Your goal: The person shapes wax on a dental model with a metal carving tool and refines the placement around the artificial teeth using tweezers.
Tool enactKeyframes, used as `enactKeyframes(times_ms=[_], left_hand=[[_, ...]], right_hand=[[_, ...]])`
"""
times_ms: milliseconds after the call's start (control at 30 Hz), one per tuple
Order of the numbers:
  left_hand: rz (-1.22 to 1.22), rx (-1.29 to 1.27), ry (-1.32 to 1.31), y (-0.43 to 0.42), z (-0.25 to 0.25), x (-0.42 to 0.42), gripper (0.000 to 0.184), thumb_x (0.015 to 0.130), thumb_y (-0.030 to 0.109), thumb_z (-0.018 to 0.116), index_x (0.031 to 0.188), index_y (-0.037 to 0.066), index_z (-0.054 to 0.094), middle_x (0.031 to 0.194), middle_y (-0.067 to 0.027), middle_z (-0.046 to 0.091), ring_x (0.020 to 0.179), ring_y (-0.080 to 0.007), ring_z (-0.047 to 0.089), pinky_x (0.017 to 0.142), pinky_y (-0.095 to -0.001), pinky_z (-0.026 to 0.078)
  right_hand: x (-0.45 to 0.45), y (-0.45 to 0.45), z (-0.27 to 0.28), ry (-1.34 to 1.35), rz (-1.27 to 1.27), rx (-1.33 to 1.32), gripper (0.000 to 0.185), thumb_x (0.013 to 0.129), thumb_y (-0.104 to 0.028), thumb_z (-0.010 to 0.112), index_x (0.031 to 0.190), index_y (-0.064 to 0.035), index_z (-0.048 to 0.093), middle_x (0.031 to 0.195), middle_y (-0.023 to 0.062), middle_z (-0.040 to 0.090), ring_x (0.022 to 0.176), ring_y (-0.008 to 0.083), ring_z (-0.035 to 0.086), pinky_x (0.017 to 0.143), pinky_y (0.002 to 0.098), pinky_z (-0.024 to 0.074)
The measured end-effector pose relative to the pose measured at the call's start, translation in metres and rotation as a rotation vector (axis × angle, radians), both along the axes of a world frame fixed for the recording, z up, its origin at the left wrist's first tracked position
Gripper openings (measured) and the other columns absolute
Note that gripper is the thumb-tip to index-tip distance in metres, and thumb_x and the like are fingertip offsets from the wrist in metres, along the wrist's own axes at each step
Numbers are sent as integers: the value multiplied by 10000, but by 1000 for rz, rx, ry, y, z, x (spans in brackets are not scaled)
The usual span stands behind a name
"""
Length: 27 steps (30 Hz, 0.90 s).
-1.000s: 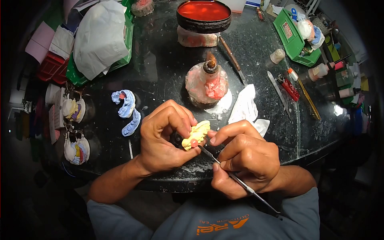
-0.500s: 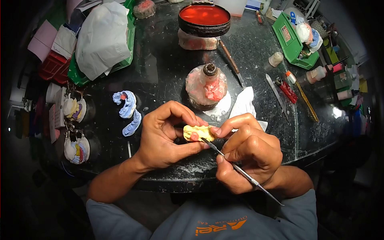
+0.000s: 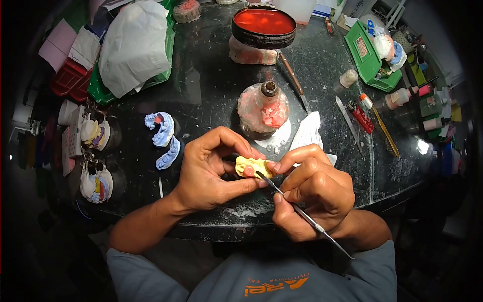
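Note:
My left hand [image 3: 214, 168] grips a small yellow dental model [image 3: 244, 163] between thumb and fingers. A pink lump of wax [image 3: 249, 171] sits on the model's near side. My right hand [image 3: 319, 194] is closed around a metal wax carver [image 3: 304, 216], held like a pen. Its dark tip meets the model just right of the pink wax; whether it presses in I cannot tell. My right index fingertip rests at the model's right end. Beyond my hands stands a wax-smeared burner [image 3: 264, 108] with a dark top.
A black pan of red molten wax [image 3: 264, 22] stands at the back. Blue dental models [image 3: 162, 131] and articulated casts [image 3: 96, 183] lie on the left. A wooden-handled knife [image 3: 292, 73], white tissue [image 3: 308, 132], metal blade [image 3: 348, 118] and green tray [image 3: 359, 48] are ahead and right.
The whole view has shifted slightly, with the table things appearing a little to the right. My grips on the model and carver look the same, and the carver tip stays at the wax.

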<state>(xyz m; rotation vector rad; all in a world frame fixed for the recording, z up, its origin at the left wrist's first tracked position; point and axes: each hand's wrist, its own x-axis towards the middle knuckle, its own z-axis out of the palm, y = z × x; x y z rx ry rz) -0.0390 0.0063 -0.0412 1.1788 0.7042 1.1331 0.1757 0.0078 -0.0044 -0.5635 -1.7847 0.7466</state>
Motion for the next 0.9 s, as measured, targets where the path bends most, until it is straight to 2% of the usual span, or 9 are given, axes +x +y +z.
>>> enactKeyframes(times_ms=[433, 633, 733, 833, 900], left_hand=[[10, 18, 35, 0, 1, 0, 470, 737, -150, 861, 1049, 15, 549, 1060, -114, 613, 1091, -240, 703, 955, -370, 628], [6, 26, 10, 0, -2, 0, 476, 728, -151, 870, 1002, 41, 531, 1030, -102, 598, 1085, -248, 707, 970, -399, 628], [25, 87, 19, 0, -6, 0, 488, 715, -140, 886, 958, 65, 515, 1009, -91, 591, 1074, -241, 707, 991, -418, 622], [13, 145, 22, 2, -9, -1, 498, 705, -136, 892, 928, 81, 503, 1000, -86, 589, 1064, -227, 704, 1011, -438, 613], [12, 152, 29, 2, -11, -2, 500, 702, -138, 889, 920, 85, 498, 998, -83, 589, 1059, -222, 703, 1014, -444, 611]], right_hand=[[0, 1, -1, -10, 1, 5, 211, 633, 78, 740, 687, -35, 570, 677, 60, 605, 765, 282, 683, 678, 341, 547], [-1, 1, -1, -8, 7, 1, 216, 630, 68, 748, 683, -40, 568, 675, 55, 610, 765, 280, 689, 666, 336, 548], [3, -1, -1, -59, 51, -8, 245, 660, 83, 735, 712, -41, 531, 715, 88, 642, 837, 295, 685, 798, 406, 627], [4, -1, 0, -61, 57, -10, 247, 655, 82, 738, 713, -40, 531, 720, 90, 645, 856, 304, 695, 828, 431, 644], [0, 0, -1, -30, 28, -1, 230, 642, 70, 745, 686, -43, 550, 692, 66, 625, 812, 297, 706, 693, 361, 574]])
